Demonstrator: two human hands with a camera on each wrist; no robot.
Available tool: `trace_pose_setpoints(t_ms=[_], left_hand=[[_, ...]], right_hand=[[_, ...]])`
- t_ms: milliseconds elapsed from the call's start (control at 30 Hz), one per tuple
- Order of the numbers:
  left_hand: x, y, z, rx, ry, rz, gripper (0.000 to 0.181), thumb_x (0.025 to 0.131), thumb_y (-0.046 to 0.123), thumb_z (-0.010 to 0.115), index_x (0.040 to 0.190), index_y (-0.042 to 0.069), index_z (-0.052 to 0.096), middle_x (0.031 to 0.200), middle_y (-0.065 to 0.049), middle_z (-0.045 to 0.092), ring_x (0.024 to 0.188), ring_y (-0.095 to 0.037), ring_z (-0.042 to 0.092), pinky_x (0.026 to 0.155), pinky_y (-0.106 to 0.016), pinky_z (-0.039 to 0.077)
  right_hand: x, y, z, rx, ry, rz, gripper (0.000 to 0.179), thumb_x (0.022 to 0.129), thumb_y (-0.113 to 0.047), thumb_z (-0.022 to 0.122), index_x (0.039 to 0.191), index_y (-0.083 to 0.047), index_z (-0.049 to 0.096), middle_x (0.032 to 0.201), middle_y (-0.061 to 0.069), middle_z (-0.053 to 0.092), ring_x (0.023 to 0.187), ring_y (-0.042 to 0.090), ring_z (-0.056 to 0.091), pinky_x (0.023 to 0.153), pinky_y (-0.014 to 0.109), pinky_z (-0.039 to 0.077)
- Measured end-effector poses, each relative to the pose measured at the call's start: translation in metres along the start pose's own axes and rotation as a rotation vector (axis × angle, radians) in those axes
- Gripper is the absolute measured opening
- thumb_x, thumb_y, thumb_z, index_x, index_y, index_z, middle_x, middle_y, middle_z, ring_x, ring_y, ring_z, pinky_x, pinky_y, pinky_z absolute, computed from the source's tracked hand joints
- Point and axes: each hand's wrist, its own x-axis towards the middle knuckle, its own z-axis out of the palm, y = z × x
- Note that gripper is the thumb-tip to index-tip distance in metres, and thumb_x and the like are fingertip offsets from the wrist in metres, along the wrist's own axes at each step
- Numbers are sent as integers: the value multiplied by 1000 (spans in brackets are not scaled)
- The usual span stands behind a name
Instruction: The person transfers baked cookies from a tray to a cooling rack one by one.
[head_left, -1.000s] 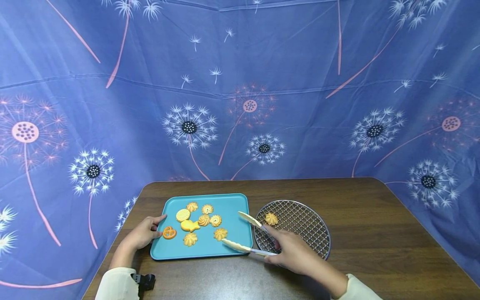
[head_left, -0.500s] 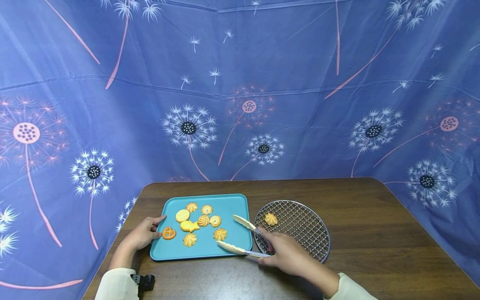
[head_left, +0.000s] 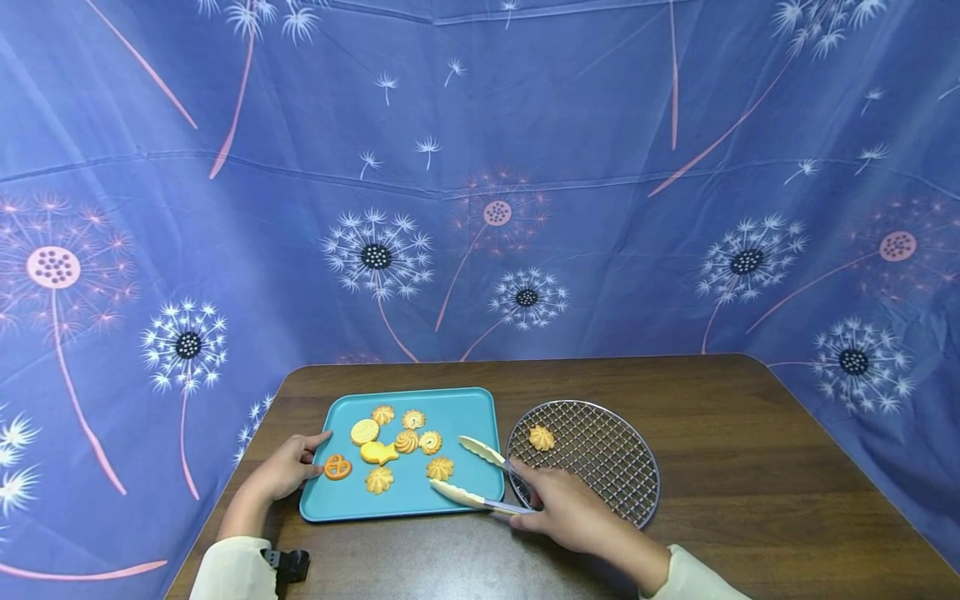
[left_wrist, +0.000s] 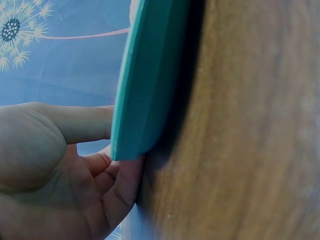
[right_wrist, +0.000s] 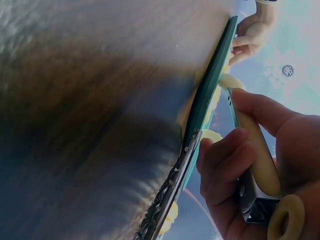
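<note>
My left hand [head_left: 279, 468] grips the left rim of a teal tray [head_left: 459, 410]; in the left wrist view the thumb and fingers lie on opposite sides of the tray's edge [left_wrist: 142, 85]. Tongs [head_left: 456, 493] with cream tips are held in my right hand [head_left: 564, 507]. Their arms stand apart over the tray's right part, the lower tip beside a star-shaped cookie [head_left: 440, 468]. In the right wrist view, fingers and thumb wrap round the tongs' handle [right_wrist: 261, 157]. Also on the tray are a pretzel [head_left: 337, 467], a fish-shaped cookie [head_left: 378, 452] and several round cookies.
To the tray's right lies a round wire rack [head_left: 615, 462], bearing one star-shaped cookie [head_left: 542, 438]. Both stand on a brown wooden table [head_left: 735, 483]. Behind the table hangs a blue dandelion-print cloth [head_left: 615, 275].
My right hand has moved left with the tongs, bringing their tips farther over the tray and closer to the star-shaped cookie. The left hand stays in place.
</note>
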Motion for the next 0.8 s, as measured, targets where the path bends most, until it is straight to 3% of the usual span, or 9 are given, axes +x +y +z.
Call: trace_pose_setpoints(t_ms=[800], left_hand=[[1, -3, 0, -1, -1, 3, 64, 90, -16, 61, 150, -17, 38, 79, -9, 49, 65, -19, 46, 53, -28, 44]], right_hand=[[0, -5, -1, -48, -18, -34, 71, 88, -34, 80, 149, -8, 55, 74, -12, 49, 64, 3, 42, 58, 25, 38]])
